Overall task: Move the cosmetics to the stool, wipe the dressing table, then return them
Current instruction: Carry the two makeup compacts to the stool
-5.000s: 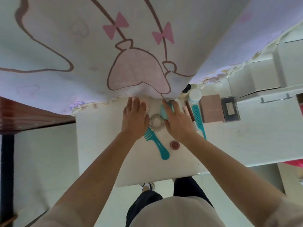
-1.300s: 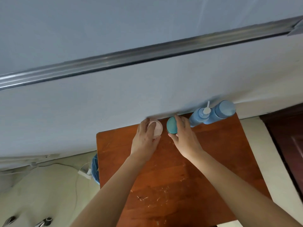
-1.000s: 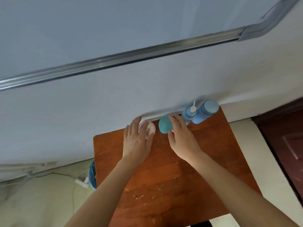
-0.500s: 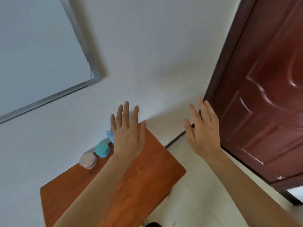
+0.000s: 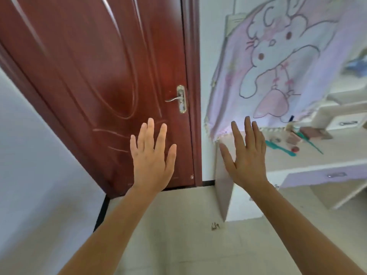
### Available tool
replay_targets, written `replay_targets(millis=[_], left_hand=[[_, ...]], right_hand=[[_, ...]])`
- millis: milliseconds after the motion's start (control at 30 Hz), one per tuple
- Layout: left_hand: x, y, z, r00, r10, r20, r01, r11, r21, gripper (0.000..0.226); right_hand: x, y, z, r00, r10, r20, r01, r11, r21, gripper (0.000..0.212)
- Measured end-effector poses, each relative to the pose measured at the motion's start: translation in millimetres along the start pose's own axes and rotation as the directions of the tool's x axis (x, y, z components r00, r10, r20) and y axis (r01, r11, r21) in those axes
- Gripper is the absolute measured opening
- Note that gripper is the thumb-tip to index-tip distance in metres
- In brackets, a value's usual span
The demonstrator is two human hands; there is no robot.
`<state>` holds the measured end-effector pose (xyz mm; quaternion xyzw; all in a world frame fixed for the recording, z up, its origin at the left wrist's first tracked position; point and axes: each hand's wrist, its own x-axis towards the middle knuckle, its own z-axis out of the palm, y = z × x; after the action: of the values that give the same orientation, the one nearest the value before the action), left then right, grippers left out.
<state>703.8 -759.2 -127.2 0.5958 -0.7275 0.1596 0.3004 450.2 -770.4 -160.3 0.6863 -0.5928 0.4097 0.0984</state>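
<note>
Both bare forearms reach forward and up. Both hands are empty, backs to the camera, fingers straight and spread. The left hand is held before a dark red wooden door with moulded oval panels and a brass-coloured lever handle. The right hand is held before the left end of the white dressing table surface.

The cosmetics lie on that surface, to the right of the right hand and apart from it: a wide-toothed teal plastic comb, a small round red pot, a slim teal tail comb and a flat brownish-pink box — any labels are too blurred to read. A pale lilac cloth printed with a long-eared cartoon animal hangs over the back of the surface.
</note>
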Motion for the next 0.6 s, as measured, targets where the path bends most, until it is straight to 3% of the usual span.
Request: replay_targets(millis=[267, 433, 600], left_hand=[[64, 176, 132, 0.931, 0.33, 0.155, -0.29, 0.929, -0.231, 0.056], [107, 275, 220, 0.897, 0.408, 0.172, -0.317, 0.863, -0.393, 0.056], [175, 368, 299, 0.86, 0.452, 0.239, -0.318, 0.839, -0.442, 0.056]], right_hand=[[-40, 177, -67, 0.937, 0.343, -0.062, -0.348, 0.914, -0.209, 0.067], [-27, 285, -86, 0.902, 0.43, -0.046, -0.419, 0.843, -0.338, 0.066], [27, 387, -103, 0.873, 0.487, -0.028, -0.449, 0.781, -0.434, 0.068]])
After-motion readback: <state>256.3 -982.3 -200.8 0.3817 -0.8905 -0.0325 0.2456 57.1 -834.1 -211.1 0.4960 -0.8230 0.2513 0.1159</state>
